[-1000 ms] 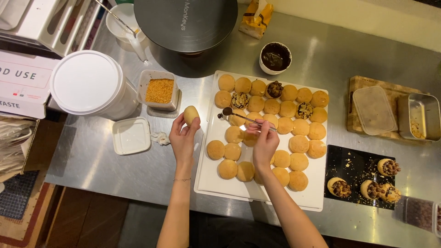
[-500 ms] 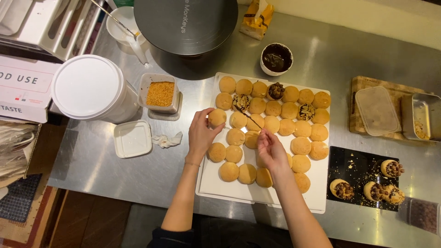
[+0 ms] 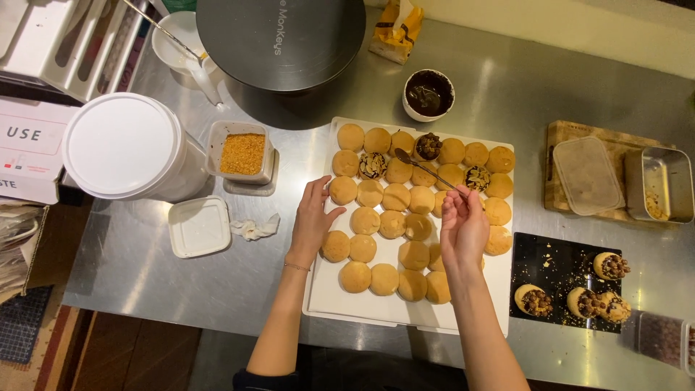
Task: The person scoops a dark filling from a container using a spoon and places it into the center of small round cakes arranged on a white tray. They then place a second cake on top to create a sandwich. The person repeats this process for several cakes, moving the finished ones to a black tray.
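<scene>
Two hands (image 3: 313,221), one spoon (image 3: 423,168)

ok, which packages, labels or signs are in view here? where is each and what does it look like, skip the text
White cardboard box: far left edge, dark lettering, small red-green mark.
Yellow-orange crumpled bag: top centre of the steel counter, opened.
Dark round lid: top centre, pale printed lettering near its right side.
No screens.

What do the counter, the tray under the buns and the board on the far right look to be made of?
Counter: brushed steel, by its grey sheen and light streaks. Tray: likely white plastic, matte, rounded edge. Board: wood, tan with visible grain.
</scene>
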